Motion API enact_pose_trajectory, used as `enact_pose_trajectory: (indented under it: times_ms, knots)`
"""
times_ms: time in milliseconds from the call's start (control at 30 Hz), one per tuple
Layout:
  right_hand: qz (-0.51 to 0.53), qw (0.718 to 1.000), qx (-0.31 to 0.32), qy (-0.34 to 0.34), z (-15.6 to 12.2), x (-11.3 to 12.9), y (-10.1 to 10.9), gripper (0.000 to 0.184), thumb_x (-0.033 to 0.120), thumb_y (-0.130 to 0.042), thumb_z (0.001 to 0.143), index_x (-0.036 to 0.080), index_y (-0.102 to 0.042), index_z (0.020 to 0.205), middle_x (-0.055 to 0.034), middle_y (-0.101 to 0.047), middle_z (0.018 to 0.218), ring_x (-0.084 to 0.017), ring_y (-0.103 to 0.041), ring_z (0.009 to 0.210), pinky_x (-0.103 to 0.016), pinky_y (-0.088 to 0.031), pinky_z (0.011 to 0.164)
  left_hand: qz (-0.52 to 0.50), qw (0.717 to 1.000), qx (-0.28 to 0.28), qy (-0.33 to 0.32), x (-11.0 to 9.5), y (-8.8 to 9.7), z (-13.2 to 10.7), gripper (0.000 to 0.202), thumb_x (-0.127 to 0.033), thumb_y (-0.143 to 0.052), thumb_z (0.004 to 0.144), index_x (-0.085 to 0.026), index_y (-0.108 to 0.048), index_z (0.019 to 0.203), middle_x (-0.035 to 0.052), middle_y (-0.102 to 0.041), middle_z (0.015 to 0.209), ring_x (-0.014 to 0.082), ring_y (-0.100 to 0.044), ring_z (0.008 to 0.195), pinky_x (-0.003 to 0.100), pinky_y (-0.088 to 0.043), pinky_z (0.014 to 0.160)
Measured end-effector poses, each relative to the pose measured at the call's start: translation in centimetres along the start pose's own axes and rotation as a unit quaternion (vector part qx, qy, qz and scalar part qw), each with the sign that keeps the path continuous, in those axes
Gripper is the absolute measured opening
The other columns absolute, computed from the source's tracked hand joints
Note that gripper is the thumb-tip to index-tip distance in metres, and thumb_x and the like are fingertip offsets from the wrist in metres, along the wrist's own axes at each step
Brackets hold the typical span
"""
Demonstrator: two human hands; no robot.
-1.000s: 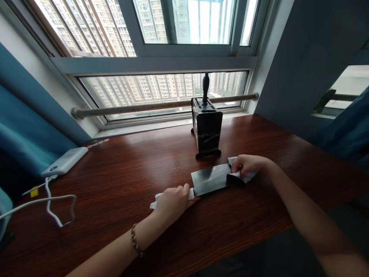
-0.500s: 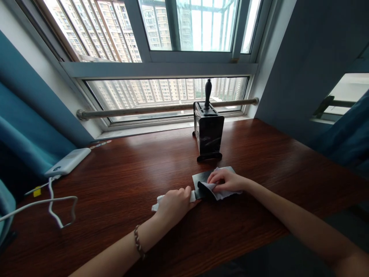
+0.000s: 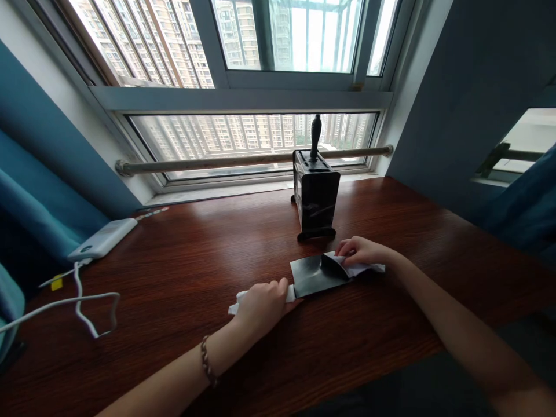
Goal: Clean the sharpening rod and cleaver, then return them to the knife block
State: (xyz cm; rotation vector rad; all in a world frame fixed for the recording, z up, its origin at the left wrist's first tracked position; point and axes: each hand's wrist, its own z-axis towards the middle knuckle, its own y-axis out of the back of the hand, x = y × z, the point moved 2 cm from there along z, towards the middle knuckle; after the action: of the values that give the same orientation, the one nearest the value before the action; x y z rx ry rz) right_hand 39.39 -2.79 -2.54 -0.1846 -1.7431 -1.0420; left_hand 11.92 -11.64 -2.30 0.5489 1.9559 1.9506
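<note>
A cleaver (image 3: 313,278) lies flat on the wooden table, its broad grey blade pointing right. My left hand (image 3: 263,305) is closed around its handle, and white wrapping that looks like paper or cloth (image 3: 234,307) shows at both sides of my fist. My right hand (image 3: 361,251) pinches a pale cloth (image 3: 362,269) laid over the far end of the blade. The cloth's near edge curls up, showing a dark underside or shadow, and hides the blade's tip.
Behind the blade stands a black knife block (image 3: 319,200) with one dark handle upright in it. At the left are a white power bank (image 3: 104,238) and a white cable (image 3: 79,307). A rail (image 3: 208,165) crosses the window beyond the wooden table (image 3: 195,255).
My right hand has slid the cloth rightward along the blade, uncovering more of its surface near the handle. My left hand keeps its grip in nearly the same place.
</note>
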Motion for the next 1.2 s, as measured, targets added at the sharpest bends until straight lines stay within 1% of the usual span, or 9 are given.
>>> enact_pose_trajectory:
  times_ms: [100,200,367,433,500,600,700,967,1200]
  knots:
    - [-0.027,0.997,-0.023,-0.065,-0.6,-1.0,1.3,0.021,0.028,-0.068,0.067,0.012,-0.071,0.081,-0.0049,-0.062,0.090,-0.021,-0.057,0.082,-0.026,-0.043,0.073,0.002,1.000,-0.005,-0.005,0.0,0.0,-0.1,0.040,-0.051,-0.040,0.087,-0.014,-0.053,0.080,0.0098,-0.063,0.070,0.0299,-0.062,0.063,0.035,-0.046,0.052]
    - [-0.064,0.991,-0.070,-0.091,-0.5,-0.8,1.1,0.020,0.027,-0.067,0.068,0.013,-0.071,0.082,-0.0037,-0.063,0.084,-0.020,-0.058,0.077,-0.025,-0.043,0.070,0.005,1.000,-0.008,-0.006,0.0,0.0,0.0,0.040,-0.051,-0.040,0.087,-0.014,-0.053,0.079,0.0097,-0.062,0.070,0.0303,-0.062,0.061,0.036,-0.046,0.052]
    - [-0.132,0.972,-0.194,-0.001,0.6,1.7,-2.7,0.014,0.026,-0.062,0.078,0.017,-0.071,0.083,-0.0047,-0.062,0.087,-0.017,-0.058,0.077,-0.024,-0.045,0.068,0.009,1.000,-0.014,-0.003,0.0,0.0,0.0,0.039,-0.051,-0.041,0.086,-0.014,-0.054,0.080,0.0095,-0.062,0.070,0.0297,-0.062,0.061,0.036,-0.046,0.052]
    - [-0.170,0.958,-0.227,0.043,0.8,2.9,-4.6,0.015,0.023,-0.057,0.082,0.018,-0.070,0.090,-0.0058,-0.062,0.094,-0.018,-0.058,0.082,-0.027,-0.045,0.076,0.010,1.000,-0.013,-0.004,0.0,0.1,0.0,0.039,-0.050,-0.040,0.086,-0.014,-0.054,0.080,0.0094,-0.062,0.070,0.0294,-0.062,0.061,0.035,-0.046,0.052]
    - [-0.171,0.958,-0.203,0.106,0.9,4.3,-6.4,0.021,0.018,-0.052,0.085,0.017,-0.065,0.102,-0.0077,-0.059,0.108,-0.019,-0.055,0.098,-0.030,-0.042,0.089,0.009,1.000,-0.004,-0.006,-0.1,0.1,-0.1,0.039,-0.049,-0.040,0.087,-0.014,-0.055,0.081,0.0097,-0.062,0.070,0.0289,-0.062,0.062,0.035,-0.046,0.052]
    - [-0.147,0.964,-0.078,0.209,0.8,6.0,-8.4,0.032,0.015,-0.050,0.087,0.013,-0.055,0.118,-0.0102,-0.051,0.123,-0.019,-0.043,0.117,-0.031,-0.033,0.102,0.004,1.000,0.016,-0.004,-0.1,0.2,-0.1,0.035,-0.045,-0.043,0.087,-0.013,-0.056,0.085,0.0106,-0.062,0.073,0.0277,-0.062,0.064,0.033,-0.046,0.054]
    - [-0.154,0.958,-0.016,0.240,0.7,6.8,-8.9,0.037,0.014,-0.050,0.087,0.010,-0.049,0.124,-0.0114,-0.046,0.128,-0.018,-0.034,0.125,-0.031,-0.027,0.106,-0.001,1.000,0.024,-0.003,0.0,0.2,0.0,0.029,-0.040,-0.046,0.086,-0.013,-0.056,0.088,0.0104,-0.063,0.075,0.0267,-0.062,0.066,0.031,-0.046,0.056]
    - [-0.194,0.964,-0.066,0.171,0.9,5.6,-7.6,0.037,0.020,-0.052,0.088,0.012,-0.051,0.124,-0.0109,-0.046,0.129,-0.019,-0.038,0.122,-0.031,-0.027,0.106,0.003,1.000,0.007,-0.002,0.0,0.0,0.1,0.037,-0.048,-0.041,0.087,-0.014,-0.055,0.083,0.0094,-0.062,0.071,0.0288,-0.062,0.063,0.034,-0.044,0.053]
    - [-0.296,0.942,-0.142,0.065,0.7,4.5,-6.0,0.021,0.022,-0.054,0.087,0.017,-0.061,0.105,-0.0080,-0.058,0.114,-0.022,-0.052,0.106,-0.030,-0.039,0.093,0.000,1.000,0.015,0.008,-0.1,0.0,0.2,0.037,-0.049,-0.041,0.087,-0.015,-0.054,0.081,0.0089,-0.061,0.071,0.0279,-0.061,0.064,0.032,-0.042,0.053]
